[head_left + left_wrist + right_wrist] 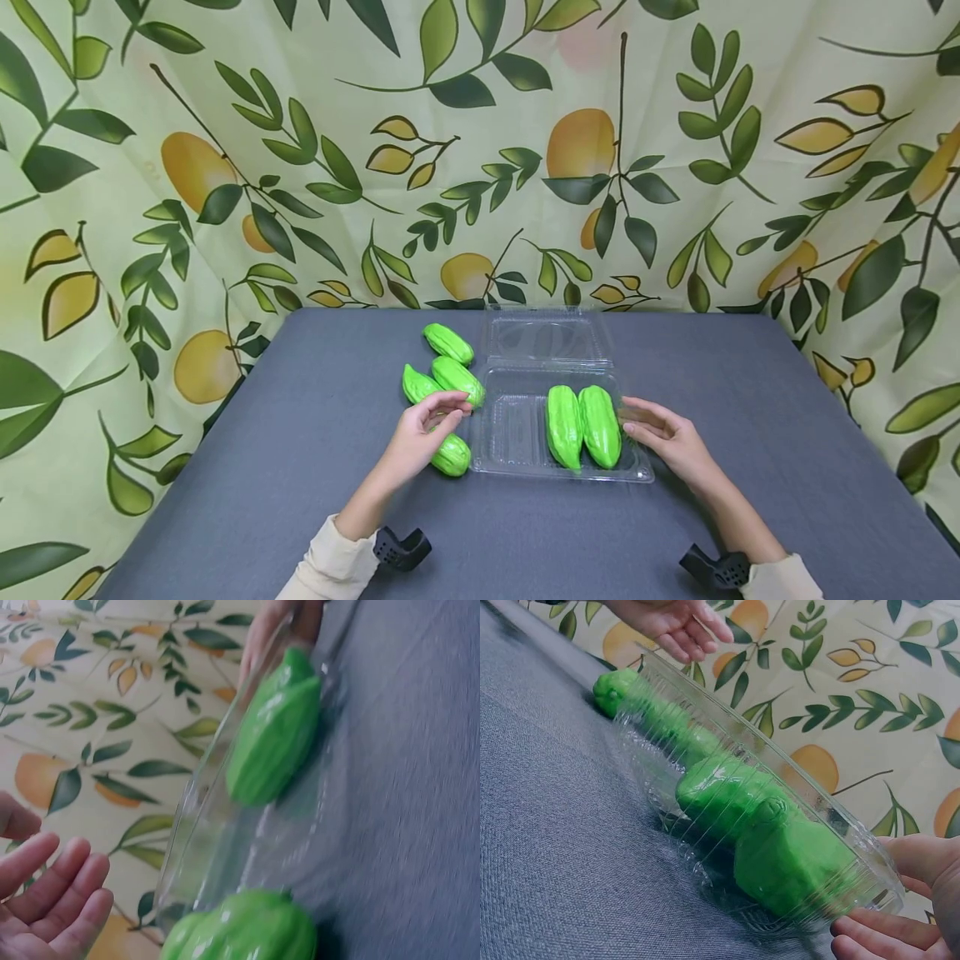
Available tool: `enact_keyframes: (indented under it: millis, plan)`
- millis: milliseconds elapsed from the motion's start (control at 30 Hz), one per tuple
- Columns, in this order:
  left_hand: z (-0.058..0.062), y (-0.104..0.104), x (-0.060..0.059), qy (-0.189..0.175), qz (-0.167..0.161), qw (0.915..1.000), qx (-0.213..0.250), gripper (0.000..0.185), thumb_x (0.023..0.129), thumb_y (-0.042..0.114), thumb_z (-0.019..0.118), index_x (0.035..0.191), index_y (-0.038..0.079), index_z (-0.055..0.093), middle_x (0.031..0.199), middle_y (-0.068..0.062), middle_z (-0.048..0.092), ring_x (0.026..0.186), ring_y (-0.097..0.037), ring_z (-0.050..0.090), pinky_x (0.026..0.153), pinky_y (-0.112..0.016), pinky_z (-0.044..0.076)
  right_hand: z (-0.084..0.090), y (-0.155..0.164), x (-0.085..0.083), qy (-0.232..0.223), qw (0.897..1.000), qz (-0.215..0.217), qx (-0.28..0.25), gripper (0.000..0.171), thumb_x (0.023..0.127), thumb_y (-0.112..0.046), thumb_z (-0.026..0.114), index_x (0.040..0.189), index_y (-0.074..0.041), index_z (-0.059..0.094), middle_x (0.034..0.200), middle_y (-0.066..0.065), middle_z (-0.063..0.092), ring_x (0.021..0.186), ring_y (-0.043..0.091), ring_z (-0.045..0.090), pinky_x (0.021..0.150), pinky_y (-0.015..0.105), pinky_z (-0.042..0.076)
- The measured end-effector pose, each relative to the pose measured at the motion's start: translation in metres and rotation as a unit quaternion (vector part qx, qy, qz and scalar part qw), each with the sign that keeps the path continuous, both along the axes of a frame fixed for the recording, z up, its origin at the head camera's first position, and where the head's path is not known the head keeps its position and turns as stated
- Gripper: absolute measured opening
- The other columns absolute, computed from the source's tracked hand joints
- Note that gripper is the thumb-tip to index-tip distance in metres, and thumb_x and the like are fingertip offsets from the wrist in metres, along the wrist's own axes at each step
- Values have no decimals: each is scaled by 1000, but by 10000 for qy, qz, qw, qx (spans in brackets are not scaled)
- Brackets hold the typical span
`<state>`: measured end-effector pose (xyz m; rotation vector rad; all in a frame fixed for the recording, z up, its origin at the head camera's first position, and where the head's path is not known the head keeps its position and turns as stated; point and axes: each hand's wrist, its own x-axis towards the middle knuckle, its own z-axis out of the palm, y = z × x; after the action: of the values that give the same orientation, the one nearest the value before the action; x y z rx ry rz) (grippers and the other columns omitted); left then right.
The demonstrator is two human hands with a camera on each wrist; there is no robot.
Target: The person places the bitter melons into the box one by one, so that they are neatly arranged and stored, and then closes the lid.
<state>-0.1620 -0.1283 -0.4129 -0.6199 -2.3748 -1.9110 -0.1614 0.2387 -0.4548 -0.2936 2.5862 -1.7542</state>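
A clear plastic clamshell box (pixel 510 433) lies on the table with its lid (pixel 547 337) folded back. Two glossy green ribbed gourd-like fruits, one of them the left fruit (pixel 564 427) and the other the right fruit (pixel 600 425), lie side by side in the box's right half. My left hand (pixel 423 429) hovers left of the box, above loose green fruits, its fingers loosely bent and holding nothing; the left wrist view shows its empty palm. My right hand (pixel 671 442) is at the box's right wall, with relaxed fingers (pixel 885 934) at its outside.
Several more green fruits lie left of the box, among them a far one (pixel 447 343) and a near one (pixel 452 456) partly behind my left hand. A grey cloth (pixel 300 433) covers the table. A leaf-patterned curtain (pixel 300 208) stands behind and at both sides.
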Motion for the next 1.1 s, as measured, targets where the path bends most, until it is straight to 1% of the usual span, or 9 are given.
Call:
enact_keyframes:
  millis: [367, 533, 600, 700, 733, 833, 933, 967, 1100]
  plan:
    - [-6, -36, -6, 474, 250, 9969, -577, 31, 93, 4, 58, 119, -12, 58, 110, -31, 65, 100, 5, 61, 92, -15, 52, -1, -2, -1, -54, 10000, 0, 60, 50, 95, -18, 60, 138, 4, 46, 128, 34, 57, 97, -17, 58, 79, 11, 53]
    - [-13, -53, -12, 602, 325, 9930, -959, 30, 92, 6, 62, 118, -9, 60, 109, -24, 68, 102, -12, 66, 94, -25, 54, -1, -2, -2, -52, 9999, -18, 102, 50, 95, -18, 61, 138, 3, 47, 127, 33, 58, 97, -17, 58, 79, 11, 53]
    - [-16, -58, -15, 669, 285, 9914, -1087, 30, 91, 5, 63, 117, -8, 60, 109, -23, 69, 102, -19, 67, 95, -30, 55, -2, -1, -2, -17, 9999, -25, 105, 50, 95, -18, 61, 138, 3, 47, 126, 28, 62, 97, -16, 59, 79, 11, 54]
    - [-21, -63, -19, 842, 186, 9894, -1169, 29, 89, 3, 64, 116, -8, 61, 108, -24, 69, 102, -22, 68, 96, -34, 55, -3, 0, -1, 21, 10000, -37, 60, 49, 94, -17, 62, 137, 3, 48, 118, 2, 70, 97, -15, 60, 79, 11, 54]
    - [-23, -64, -20, 911, 161, 9881, -1230, 28, 89, 3, 65, 115, -8, 61, 108, -23, 69, 102, -22, 68, 96, -34, 55, -2, 0, -1, 20, 10000, -39, 61, 49, 94, -17, 62, 137, 3, 48, 117, 2, 70, 97, -15, 60, 79, 11, 54]
    - [-27, -67, -22, 1133, 133, 9809, -1573, 27, 87, 4, 67, 113, -4, 64, 108, -20, 70, 102, -23, 68, 96, -33, 54, -3, 1, -1, 34, 10000, -22, 44, 49, 94, -17, 62, 137, 3, 48, 110, -20, 66, 97, -15, 60, 79, 11, 53]
    - [-29, -69, -22, 1279, 115, 9715, -1992, 27, 85, 6, 70, 111, 0, 67, 109, -14, 71, 105, -28, 66, 97, -36, 53, -4, 1, -1, 69, 10000, 0, 26, 49, 94, -17, 62, 136, 4, 48, 109, -23, 65, 97, -15, 60, 78, 11, 53]
    - [-30, -69, -22, 1306, 112, 9691, -2088, 27, 84, 7, 71, 111, 1, 67, 109, -13, 72, 105, -28, 66, 97, -37, 53, -4, 2, -1, 74, 10000, -5, -10, 49, 94, -17, 62, 136, 4, 49, 107, -30, 62, 97, -14, 61, 78, 11, 54]
    - [-31, -70, -22, 1203, 43, 9683, -2190, 29, 83, 9, 73, 112, 4, 68, 110, -10, 72, 108, -27, 65, 98, -39, 52, -5, 2, -1, 132, 9999, 27, -99, 49, 94, -16, 62, 135, 6, 48, 108, -27, 63, 97, -13, 62, 78, 11, 54]
